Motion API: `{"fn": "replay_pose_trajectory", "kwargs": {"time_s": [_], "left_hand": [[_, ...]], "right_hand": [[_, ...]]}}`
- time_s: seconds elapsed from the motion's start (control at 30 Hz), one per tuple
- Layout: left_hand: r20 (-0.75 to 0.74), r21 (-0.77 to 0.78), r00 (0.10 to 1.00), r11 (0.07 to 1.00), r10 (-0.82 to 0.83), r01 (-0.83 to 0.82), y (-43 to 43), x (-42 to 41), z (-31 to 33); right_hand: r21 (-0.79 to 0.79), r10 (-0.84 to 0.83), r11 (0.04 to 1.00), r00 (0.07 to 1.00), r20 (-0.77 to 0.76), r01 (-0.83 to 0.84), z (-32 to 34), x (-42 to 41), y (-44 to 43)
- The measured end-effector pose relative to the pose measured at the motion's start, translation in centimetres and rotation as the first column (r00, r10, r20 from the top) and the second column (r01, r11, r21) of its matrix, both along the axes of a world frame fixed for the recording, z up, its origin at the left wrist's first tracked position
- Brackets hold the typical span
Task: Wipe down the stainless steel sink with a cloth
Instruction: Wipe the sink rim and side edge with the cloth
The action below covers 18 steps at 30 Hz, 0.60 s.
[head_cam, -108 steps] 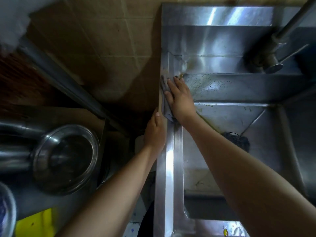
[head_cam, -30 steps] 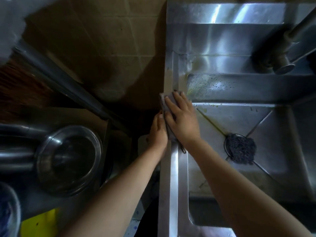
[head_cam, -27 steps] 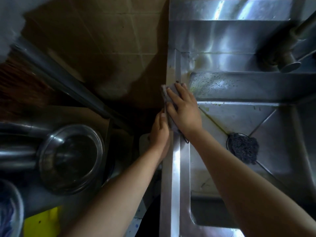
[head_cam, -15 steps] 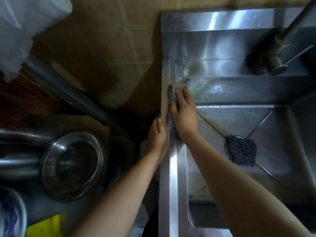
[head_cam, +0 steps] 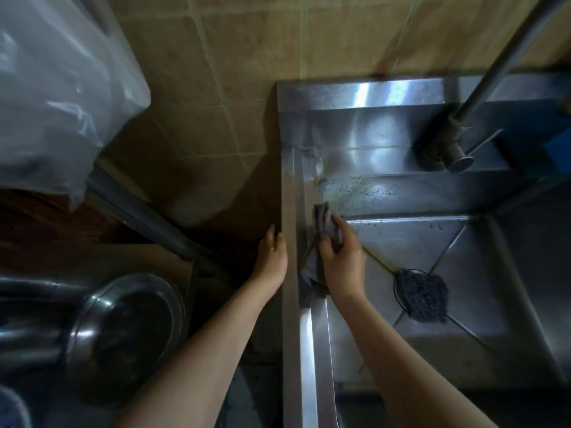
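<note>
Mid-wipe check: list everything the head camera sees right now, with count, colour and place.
sink: one, silver steel, right half of view.
cloth: one, grey, draped on the sink's left rim.
scrubber: one, dark, on the sink's floor.
tap: one, silver, back right of the sink.
block: one, blue, right edge beside the tap.
bowl: one, silver, lower left.
plastic bag: one, clear, upper left.
pipe: one, grey, slanting below the bag.
wall tiles: many, tan, behind the sink.
left hand: one, fingers straight, against the sink's outer left edge.
right hand: one, gripping the cloth.
</note>
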<state>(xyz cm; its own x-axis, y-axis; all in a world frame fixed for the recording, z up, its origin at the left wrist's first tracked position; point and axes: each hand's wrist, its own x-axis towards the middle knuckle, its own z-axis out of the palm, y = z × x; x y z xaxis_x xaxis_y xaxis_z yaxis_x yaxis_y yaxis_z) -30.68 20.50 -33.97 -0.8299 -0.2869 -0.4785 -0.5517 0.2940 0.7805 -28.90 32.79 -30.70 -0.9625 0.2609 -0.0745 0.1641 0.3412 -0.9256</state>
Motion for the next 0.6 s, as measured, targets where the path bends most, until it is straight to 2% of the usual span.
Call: {"fn": "replay_pose_trajectory", "kwargs": {"time_s": [0.07,0.2,0.3,0.43,0.5,0.6], "left_hand": [[-0.021,0.056,0.999,0.998,0.027,-0.025,-0.2,-1.9,0.3],[-0.083,0.08,0.996,0.996,0.035,-0.028,-0.2,-6.3,0.6],[-0.137,0.112,0.989,0.993,0.058,-0.043,0.2,-8.4,0.8],[-0.209,0.055,0.978,0.998,0.02,-0.009,0.9,-8.7,-0.4],[-0.182,0.034,0.983,0.999,0.031,-0.026,0.8,-8.8,-1.4],[-0.189,0.103,0.981,0.994,0.05,-0.03,0.8,-8.7,-1.9]], "right_hand": [[0.005,0.027,1.0,0.998,-0.059,-0.027,0.9,-2.2,-0.4],[0.176,0.192,0.97,0.97,-0.147,-0.165,1.7,-7.4,-1.3],[0.314,0.317,0.909,0.944,-0.09,-0.276,0.8,-10.4,-2.2],[0.557,0.439,0.738,0.898,0.034,-0.382,-1.8,-11.8,-2.8],[0.61,0.437,0.703,0.899,0.036,-0.366,-2.6,-11.9,-2.8],[0.637,0.45,0.673,0.892,0.052,-0.377,-3.2,-12.3,-2.9]]}}
